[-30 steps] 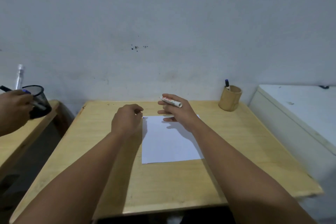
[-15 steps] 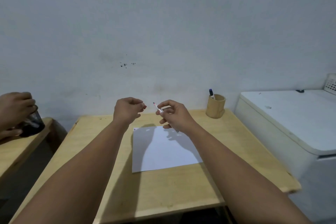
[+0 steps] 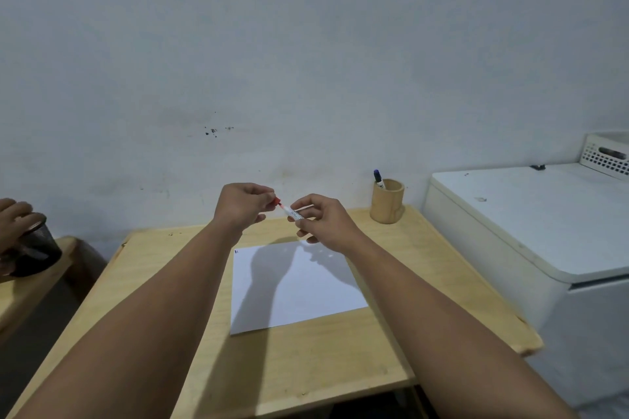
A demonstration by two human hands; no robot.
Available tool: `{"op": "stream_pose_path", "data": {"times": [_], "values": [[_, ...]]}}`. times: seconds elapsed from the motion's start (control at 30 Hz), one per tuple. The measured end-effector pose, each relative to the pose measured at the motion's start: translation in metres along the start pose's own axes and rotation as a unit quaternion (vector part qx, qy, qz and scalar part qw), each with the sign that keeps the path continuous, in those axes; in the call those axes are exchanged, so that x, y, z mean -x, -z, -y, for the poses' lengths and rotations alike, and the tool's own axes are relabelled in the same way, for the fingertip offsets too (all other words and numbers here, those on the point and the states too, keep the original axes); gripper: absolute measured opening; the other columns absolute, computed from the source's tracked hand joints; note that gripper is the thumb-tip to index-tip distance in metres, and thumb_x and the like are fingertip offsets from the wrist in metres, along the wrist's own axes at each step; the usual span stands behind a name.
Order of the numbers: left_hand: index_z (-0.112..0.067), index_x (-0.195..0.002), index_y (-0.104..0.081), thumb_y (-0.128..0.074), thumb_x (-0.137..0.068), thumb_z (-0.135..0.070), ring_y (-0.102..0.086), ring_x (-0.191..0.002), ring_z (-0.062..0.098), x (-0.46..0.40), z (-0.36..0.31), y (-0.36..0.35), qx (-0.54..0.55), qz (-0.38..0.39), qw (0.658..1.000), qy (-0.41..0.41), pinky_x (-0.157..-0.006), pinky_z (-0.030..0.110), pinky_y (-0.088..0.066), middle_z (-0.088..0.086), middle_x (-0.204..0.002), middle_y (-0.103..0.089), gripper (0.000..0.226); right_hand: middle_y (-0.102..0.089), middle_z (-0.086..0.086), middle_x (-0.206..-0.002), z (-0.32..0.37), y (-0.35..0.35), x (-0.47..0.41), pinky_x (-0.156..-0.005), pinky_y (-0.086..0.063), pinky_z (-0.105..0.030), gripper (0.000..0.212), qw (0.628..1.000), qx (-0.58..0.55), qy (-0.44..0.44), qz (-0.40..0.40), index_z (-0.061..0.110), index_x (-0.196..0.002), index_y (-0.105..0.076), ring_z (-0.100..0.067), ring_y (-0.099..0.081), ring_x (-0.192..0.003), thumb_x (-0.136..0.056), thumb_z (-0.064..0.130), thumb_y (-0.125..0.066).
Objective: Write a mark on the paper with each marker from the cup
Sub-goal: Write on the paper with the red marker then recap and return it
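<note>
My right hand (image 3: 321,219) grips a white marker (image 3: 292,213) by its barrel, raised above the far edge of the white paper (image 3: 299,289). My left hand (image 3: 243,206) pinches the marker's red cap (image 3: 276,201), which sits at the marker's tip. Whether cap and tip touch I cannot tell. A small blue mark (image 3: 236,251) shows at the paper's far left corner. The bamboo cup (image 3: 387,201) stands at the table's far right with a blue-capped marker (image 3: 378,179) upright in it.
The wooden table (image 3: 306,364) stands against a grey wall. A white chest appliance (image 3: 531,224) with a white basket (image 3: 606,155) is at the right. At the left, another person's hand (image 3: 13,218) rests on a dark mesh cup (image 3: 35,245) on a second table.
Both my hands rose off the paper and came together. The marker went from lying across my right fingers to being gripped, with my left hand now at its red cap. My view tilted up.
</note>
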State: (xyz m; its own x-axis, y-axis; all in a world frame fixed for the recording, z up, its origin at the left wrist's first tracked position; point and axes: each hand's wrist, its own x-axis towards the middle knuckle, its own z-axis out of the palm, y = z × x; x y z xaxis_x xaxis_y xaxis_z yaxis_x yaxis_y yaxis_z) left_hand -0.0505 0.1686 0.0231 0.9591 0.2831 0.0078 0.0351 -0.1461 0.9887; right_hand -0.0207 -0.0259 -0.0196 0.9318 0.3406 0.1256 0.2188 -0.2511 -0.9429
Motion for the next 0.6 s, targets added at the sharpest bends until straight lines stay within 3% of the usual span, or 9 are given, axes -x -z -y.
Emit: {"op": "stream_pose_path", "data": {"times": [0.2,0.3,0.43,0.53,0.6], "values": [[-0.004,-0.099,-0.076,-0.071,-0.095,-0.009,-0.076,-0.083,0.017,0.001,-0.002,-0.027,-0.017,0.024,1.0,0.004,-0.093,0.042,-0.06,0.011,-0.093,-0.079,0.008,-0.081,-0.003,-0.095,-0.005,0.011,-0.004,-0.061,-0.053,-0.023,0.019,1.0,-0.015,0.014,-0.023,0.014,-0.114,-0.069,-0.012,-0.071,-0.064,-0.097,0.008,-0.076],[0.001,-0.097,-0.077,-0.071,-0.095,-0.007,-0.074,-0.08,0.021,-0.001,-0.003,-0.044,-0.027,0.022,0.999,0.006,-0.092,0.042,-0.061,0.017,-0.093,-0.078,0.01,-0.082,-0.002,-0.09,-0.01,0.022,-0.004,-0.057,-0.05,-0.018,0.028,0.999,-0.027,0.009,-0.041,0.011,-0.121,-0.071,-0.009,-0.069,-0.06,-0.095,0.013,-0.081],[-0.004,-0.095,-0.079,-0.07,-0.094,-0.011,-0.078,-0.092,0.024,-0.009,-0.012,-0.075,-0.061,0.054,0.997,-0.012,-0.09,0.044,-0.063,0.012,-0.094,-0.08,0.011,-0.082,0.005,-0.088,-0.014,0.057,-0.003,-0.056,-0.051,-0.017,0.033,0.997,-0.047,-0.032,-0.048,0.014,-0.125,-0.073,-0.007,-0.072,-0.061,-0.093,0.012,-0.084],[-0.013,-0.116,-0.077,-0.061,-0.094,-0.027,-0.073,-0.105,0.02,-0.018,-0.021,-0.111,-0.113,0.068,0.989,-0.069,-0.094,0.047,-0.061,0.003,-0.116,-0.077,0.031,-0.076,0.005,-0.082,-0.016,0.098,-0.014,-0.062,-0.053,-0.015,0.018,0.994,-0.004,-0.044,-0.095,0.015,-0.112,-0.077,-0.007,-0.073,-0.066,-0.095,0.009,-0.08],[-0.015,-0.138,-0.065,-0.056,-0.091,-0.031,-0.07,-0.11,0.019,-0.026,-0.023,-0.136,-0.133,0.062,0.985,-0.094,-0.099,0.042,-0.056,0.003,-0.125,-0.074,0.05,-0.073,0.004,-0.082,-0.018,0.124,-0.025,-0.079,-0.059,-0.026,0.013,0.987,0.013,-0.019,-0.16,0.018,-0.1,-0.077,-0.014,-0.072,-0.076,-0.095,0.005,-0.078]]}}
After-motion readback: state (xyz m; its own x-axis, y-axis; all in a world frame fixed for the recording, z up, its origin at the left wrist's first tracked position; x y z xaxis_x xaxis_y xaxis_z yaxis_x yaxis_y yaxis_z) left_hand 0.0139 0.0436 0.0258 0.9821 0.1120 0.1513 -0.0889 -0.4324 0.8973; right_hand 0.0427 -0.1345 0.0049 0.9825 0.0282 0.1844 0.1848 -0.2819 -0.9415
